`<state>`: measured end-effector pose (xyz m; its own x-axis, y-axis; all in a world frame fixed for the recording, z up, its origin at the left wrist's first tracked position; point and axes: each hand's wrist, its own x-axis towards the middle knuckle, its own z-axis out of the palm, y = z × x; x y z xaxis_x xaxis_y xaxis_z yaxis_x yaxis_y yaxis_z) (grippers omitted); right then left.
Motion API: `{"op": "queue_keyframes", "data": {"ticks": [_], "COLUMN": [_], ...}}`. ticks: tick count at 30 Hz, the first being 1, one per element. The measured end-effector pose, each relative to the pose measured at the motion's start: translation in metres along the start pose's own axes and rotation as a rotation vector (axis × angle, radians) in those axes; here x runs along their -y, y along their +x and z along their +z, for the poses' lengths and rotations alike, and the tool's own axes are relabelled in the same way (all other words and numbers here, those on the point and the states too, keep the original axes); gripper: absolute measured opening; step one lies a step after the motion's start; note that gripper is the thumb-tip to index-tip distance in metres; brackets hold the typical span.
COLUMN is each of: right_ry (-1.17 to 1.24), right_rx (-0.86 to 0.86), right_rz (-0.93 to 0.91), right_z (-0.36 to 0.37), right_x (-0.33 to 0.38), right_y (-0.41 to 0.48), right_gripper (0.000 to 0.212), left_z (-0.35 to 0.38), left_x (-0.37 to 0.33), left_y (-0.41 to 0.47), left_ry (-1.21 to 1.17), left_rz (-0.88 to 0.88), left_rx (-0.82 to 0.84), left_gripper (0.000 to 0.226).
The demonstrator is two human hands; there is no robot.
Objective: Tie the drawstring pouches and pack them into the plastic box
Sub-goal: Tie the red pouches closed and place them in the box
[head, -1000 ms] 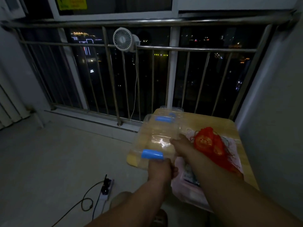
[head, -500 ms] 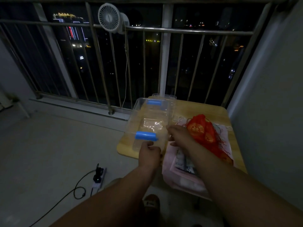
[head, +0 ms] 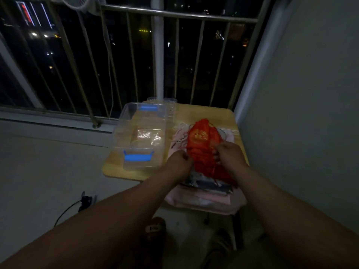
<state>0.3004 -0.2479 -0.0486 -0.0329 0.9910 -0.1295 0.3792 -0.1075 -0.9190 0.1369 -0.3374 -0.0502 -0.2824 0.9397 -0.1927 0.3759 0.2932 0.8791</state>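
Pouches (head: 204,140): red pile on table (head: 213,113), just right of open plastic box (head: 124,121).
Left hand (head: 179,164): pinches pile's left edge.
Right hand (head: 228,155): grips right edge.
Risk: tangled drawstrings may drag neighbouring pouches off.

One clear plastic box (head: 139,133). Two blue clips (head: 138,157) on the box. One clear lid (head: 171,105). One small wooden table (head: 209,113). One heap of red pouches (head: 202,136), too bunched up to count. Two hands: one left hand (head: 179,164), one right hand (head: 229,156). One white fan (head: 77,0). One power strip (head: 86,200).
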Motion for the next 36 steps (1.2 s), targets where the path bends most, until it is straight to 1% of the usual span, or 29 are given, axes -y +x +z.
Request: {"op": "queue_keyframes", "data": {"ticks": [2, 3, 5, 6, 7, 8, 9, 11, 12, 14, 16, 19, 25, 31, 32, 34, 35, 36], "right_ry": [-0.162, -0.237, -0.317, -0.32, -0.332, -0.365, -0.412, -0.47, -0.481, -0.505, -0.518, -0.494, -0.506, -0.495, -0.502, -0.549, -0.548, -0.521], "right_rx": [-0.089, -0.113, -0.126, -0.121, -0.101, -0.068, -0.02, 0.04, 0.023, -0.07, -0.151, -0.18, -0.178, -0.131, -0.175, -0.33, -0.379, -0.368], "right_rz": [-0.017, -0.015, -0.026, -0.029, -0.022, -0.02, -0.029, -0.084, -0.117, -0.178, -0.21, -0.27, -0.281, -0.21, -0.21, -0.293, -0.35, -0.381], "right_z": [-0.012, -0.018, -0.023, -0.025, -0.027, -0.027, -0.025, -0.015, -0.008, 0.002, 0.008, 0.013, 0.017, 0.014, 0.01, 0.003, 0.002, 0.001], "right_x": [-0.018, -0.026, -0.032, -0.034, -0.039, -0.046, -0.052, -0.068, -0.077, -0.085, -0.085, -0.084, -0.083, -0.075, -0.07, -0.054, -0.042, -0.03], "right_y": [0.013, 0.027, 0.035, 0.037, 0.039, 0.044, 0.042, 0.04, 0.043, 0.045, 0.048, 0.056, 0.085, 0.098, 0.095, 0.089, 0.088, 0.088], "right_gripper": [0.025, 0.026, 0.025, 0.028, 0.037, 0.048, 0.058, 0.07, 0.071, 0.064, 0.056, 0.06, 0.057, 0.055, 0.054, 0.051, 0.045, 0.037], "left_z": [0.008, 0.015, 0.021, 0.025, 0.032, 0.04, 0.047, 0.06, 0.067, 0.075, 0.082, 0.087, 0.09, 0.089, 0.086, 0.078, 0.073, 0.069], "left_x": [-0.001, -0.003, 0.005, 0.012, 0.018, 0.023, 0.027, 0.034, 0.037, 0.042, 0.044, 0.045, 0.04, 0.044, 0.042, 0.034, 0.03, 0.025], "left_y": [0.018, 0.033, 0.056, 0.069, 0.079, 0.086, 0.085, 0.081, 0.082, 0.088, 0.099, 0.107, 0.129, 0.153, 0.153, 0.152, 0.155, 0.158], "left_ry": [0.103, 0.115, 0.058, 0.031, 0.03, 0.063, 0.125, 0.219, 0.214, 0.167, 0.139, 0.072, 0.022, -0.033, -0.033, -0.052, -0.055, -0.05], "left_rz": [0.083, 0.128, 0.156, 0.13, 0.108, 0.089, 0.086, 0.147, 0.188, 0.24, 0.249, 0.254, 0.259, 0.264, 0.267, 0.245, 0.214, 0.174], "left_rx": [-0.042, -0.058, -0.1, -0.133, -0.155, -0.154, -0.154, -0.195, -0.231, -0.288, -0.31, -0.336, -0.349, -0.305, -0.312, -0.361, -0.402, -0.435], "left_gripper": [0.007, 0.006, 0.029, 0.047, 0.065, 0.076, 0.079, 0.075, 0.074, 0.071, 0.068, 0.067, 0.069, 0.069, 0.068, 0.064, 0.062, 0.061]}}
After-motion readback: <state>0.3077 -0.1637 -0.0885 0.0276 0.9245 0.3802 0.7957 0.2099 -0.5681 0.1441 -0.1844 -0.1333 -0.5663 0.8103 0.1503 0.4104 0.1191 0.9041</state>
